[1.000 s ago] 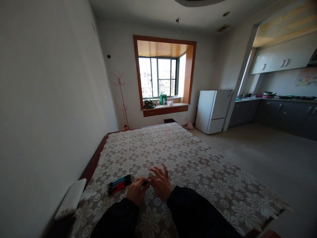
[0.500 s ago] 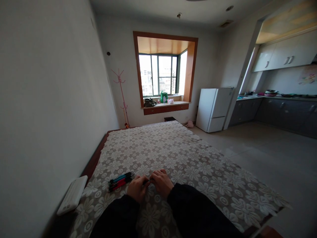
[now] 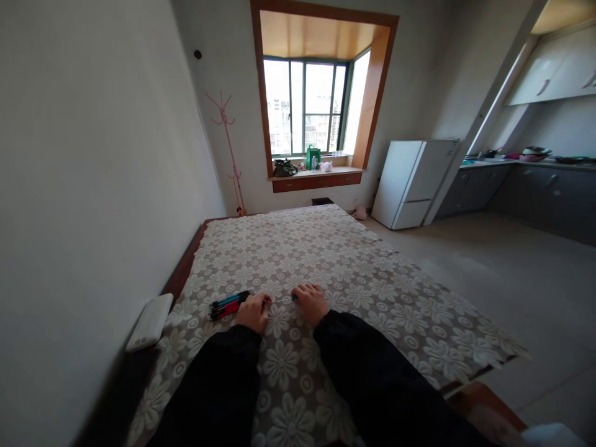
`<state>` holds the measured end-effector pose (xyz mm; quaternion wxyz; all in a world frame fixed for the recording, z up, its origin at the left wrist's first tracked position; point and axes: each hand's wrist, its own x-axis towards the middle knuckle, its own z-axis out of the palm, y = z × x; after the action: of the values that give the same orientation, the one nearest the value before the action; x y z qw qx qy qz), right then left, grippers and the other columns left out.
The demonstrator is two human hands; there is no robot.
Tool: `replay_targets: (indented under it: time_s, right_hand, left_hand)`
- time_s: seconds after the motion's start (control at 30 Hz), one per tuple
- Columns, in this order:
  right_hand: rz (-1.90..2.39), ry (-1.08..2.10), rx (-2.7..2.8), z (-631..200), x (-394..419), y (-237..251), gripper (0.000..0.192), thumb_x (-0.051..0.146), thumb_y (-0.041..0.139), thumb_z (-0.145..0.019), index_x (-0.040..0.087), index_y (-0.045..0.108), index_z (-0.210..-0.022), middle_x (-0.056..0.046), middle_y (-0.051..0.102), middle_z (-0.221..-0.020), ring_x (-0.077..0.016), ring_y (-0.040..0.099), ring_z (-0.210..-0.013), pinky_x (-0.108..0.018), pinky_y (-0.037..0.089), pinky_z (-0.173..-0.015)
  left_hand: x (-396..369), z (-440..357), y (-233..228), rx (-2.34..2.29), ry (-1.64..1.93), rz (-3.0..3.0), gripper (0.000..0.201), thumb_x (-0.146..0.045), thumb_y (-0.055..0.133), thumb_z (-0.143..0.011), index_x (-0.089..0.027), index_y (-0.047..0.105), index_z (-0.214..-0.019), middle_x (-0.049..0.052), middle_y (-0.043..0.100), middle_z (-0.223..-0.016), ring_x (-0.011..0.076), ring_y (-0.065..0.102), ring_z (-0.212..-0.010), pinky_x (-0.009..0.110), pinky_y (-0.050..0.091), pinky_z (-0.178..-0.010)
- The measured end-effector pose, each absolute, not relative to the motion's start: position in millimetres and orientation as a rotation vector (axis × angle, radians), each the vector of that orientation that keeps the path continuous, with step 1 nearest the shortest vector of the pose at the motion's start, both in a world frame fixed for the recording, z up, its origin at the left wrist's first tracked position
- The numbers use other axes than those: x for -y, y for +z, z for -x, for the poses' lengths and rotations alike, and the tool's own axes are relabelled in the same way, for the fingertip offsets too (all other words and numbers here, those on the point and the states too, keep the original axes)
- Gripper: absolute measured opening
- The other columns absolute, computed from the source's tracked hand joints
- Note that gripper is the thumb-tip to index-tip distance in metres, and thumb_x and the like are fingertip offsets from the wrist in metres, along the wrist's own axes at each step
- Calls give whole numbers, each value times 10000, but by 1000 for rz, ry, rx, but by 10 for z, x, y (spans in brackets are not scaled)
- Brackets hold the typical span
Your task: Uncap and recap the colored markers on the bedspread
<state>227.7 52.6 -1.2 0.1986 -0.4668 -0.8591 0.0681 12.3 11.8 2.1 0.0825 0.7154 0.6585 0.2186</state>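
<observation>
Both my hands rest on a lace floral tablecloth, with dark sleeves reaching in from below. My left hand and my right hand are closed on the two ends of a thin pen. It spans the small gap between them, and a blue bit shows at the right hand. I cannot tell whether the pen is in one piece. Just left of my left hand, a small bundle of red, blue and black pens lies on the cloth.
A white flat box lies at the table's left edge by the wall. A pink coat stand and a window sill with bags stand beyond the table. A white fridge and kitchen counters are at the right, across open floor.
My right hand's spread fingers have closed on the pen. The two hands have drawn slightly apart, so the pen shows between them. The view has tipped downward.
</observation>
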Motion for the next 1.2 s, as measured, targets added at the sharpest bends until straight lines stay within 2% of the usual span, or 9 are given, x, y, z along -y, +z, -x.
replay_targets:
  time_s: [0.17, 0.47, 0.63, 0.73, 0.87, 1.2]
  right_hand:
    - [1384, 146, 2420, -2366, -585, 4, 196, 140, 543, -904, 255, 660, -1010, -39, 668, -1088, -211, 543, -1079, -381, 284, -976]
    - [1342, 187, 2422, -2359, -593, -39, 221, 143, 549, -896, 276, 690, -1000, -37, 675, -1077, -221, 524, -1114, -456, 183, -1101]
    - [1289, 215, 2461, -2335, -562, -22, 212, 135, 565, -882, 268, 680, -1002, -35, 665, -1096, -218, 516, -1123, -437, 219, -1089]
    - [1288, 220, 2464, -2323, -536, 8, 196, 154, 567, -895, 262, 677, -1016, -43, 659, -1104, -222, 511, -1125, -417, 265, -1059]
    - [1268, 237, 2476, -2308, -517, 23, 191, 160, 569, -903, 260, 675, -1026, -46, 654, -1101, -223, 507, -1122, -402, 294, -1038]
    - [1353, 175, 2448, -2476, -641, 56, 259, 95, 538, -869, 254, 694, -1001, -59, 660, -1088, -236, 511, -1113, -425, 249, -1070]
  left_hand:
    - [-115, -92, 61, -2039, 625, -2062, 171, -198, 488, -918, -206, 644, -988, 72, 695, -997, 235, 612, -993, 328, 428, -847]
    - [-105, -104, 31, -1989, 598, -2182, 190, -251, 536, -908, -239, 671, -1041, 60, 680, -1121, 256, 574, -1078, 366, 424, -891]
    - [-89, -116, 57, -1952, 642, -2199, 237, -176, 506, -896, -230, 664, -1065, 63, 681, -1140, 255, 569, -1105, 374, 428, -897]
    - [-85, -128, 51, -1864, 697, -2243, 183, -268, 537, -912, -243, 684, -1019, 52, 676, -1168, 254, 567, -1131, 388, 425, -947]
    - [-95, -129, 9, -1748, 713, -2333, 165, -377, 663, -845, -244, 716, -927, 46, 675, -1183, 258, 561, -1163, 401, 406, -1022]
    - [-102, -122, 24, -1777, 701, -2286, 63, -206, 628, -862, -200, 685, -888, 65, 690, -1139, 253, 569, -1139, 404, 442, -991]
